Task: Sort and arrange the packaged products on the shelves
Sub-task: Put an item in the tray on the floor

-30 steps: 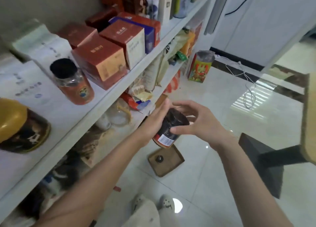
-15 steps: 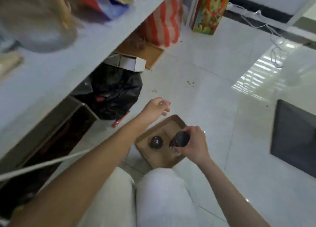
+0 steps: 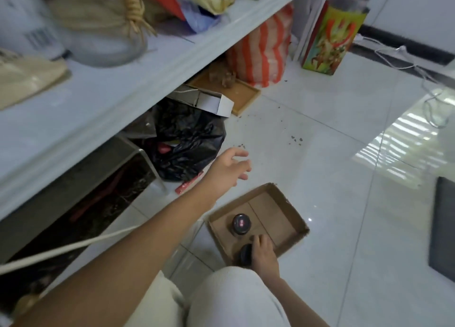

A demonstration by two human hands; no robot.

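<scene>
Right hand [image 3: 264, 255] grips a jar [image 3: 245, 254] in a cardboard tray [image 3: 291, 219] on white tiles [image 3: 332, 159].

A floor [image 3: 320, 154] of white tile is shown, glossy and mirror-smooth. On it, a tray [image 3: 291, 219] of matt brown cardboard is seen, its edges roughly torn. A jar [image 3: 241, 224] and a second jar [image 3: 245, 254] are capped in smooth, shiny black. A black bag [image 3: 187, 142] of crinkled, glossy plastic is tucked under a smooth, matt white shelf [image 3: 123, 100].

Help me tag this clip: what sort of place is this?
Probably a home storeroom: white shelf piled with bags, black plastic bag beneath it, cardboard tray on a tiled floor.
</scene>
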